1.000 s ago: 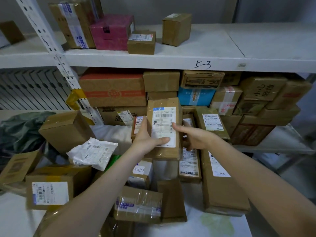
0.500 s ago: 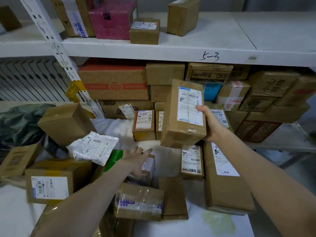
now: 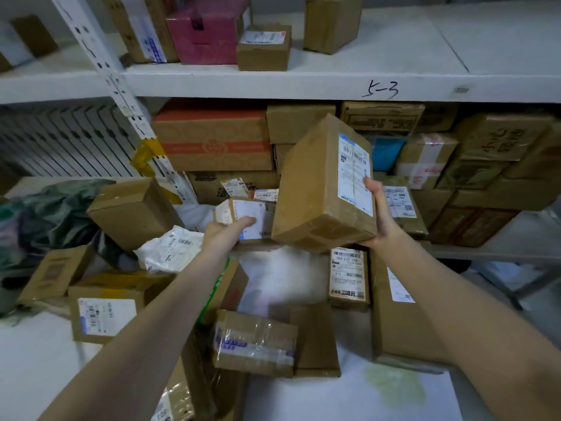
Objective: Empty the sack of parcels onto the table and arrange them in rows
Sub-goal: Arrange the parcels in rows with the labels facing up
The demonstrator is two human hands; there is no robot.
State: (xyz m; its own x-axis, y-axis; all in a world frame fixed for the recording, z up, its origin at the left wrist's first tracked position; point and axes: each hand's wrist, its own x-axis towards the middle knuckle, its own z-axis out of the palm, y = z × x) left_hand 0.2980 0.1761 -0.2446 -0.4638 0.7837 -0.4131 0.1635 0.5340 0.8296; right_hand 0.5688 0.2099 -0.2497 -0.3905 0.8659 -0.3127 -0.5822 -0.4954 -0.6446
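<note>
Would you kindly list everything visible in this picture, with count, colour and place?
large box: one, brown with white label, held up tilted, centre
small box: one, brown with white label, held left of the large box
loose parcels: many, mostly brown, heaped on the table
mailer bag: one, white, on the heap's left
sack: one, dark green, crumpled, far left
table: one, white, below
shelf: one, white, marked 5-3, boxes above and beneath
pink box: one, upper shelf
left hand: one, grips the small box
right hand: one, holds the large box
</note>
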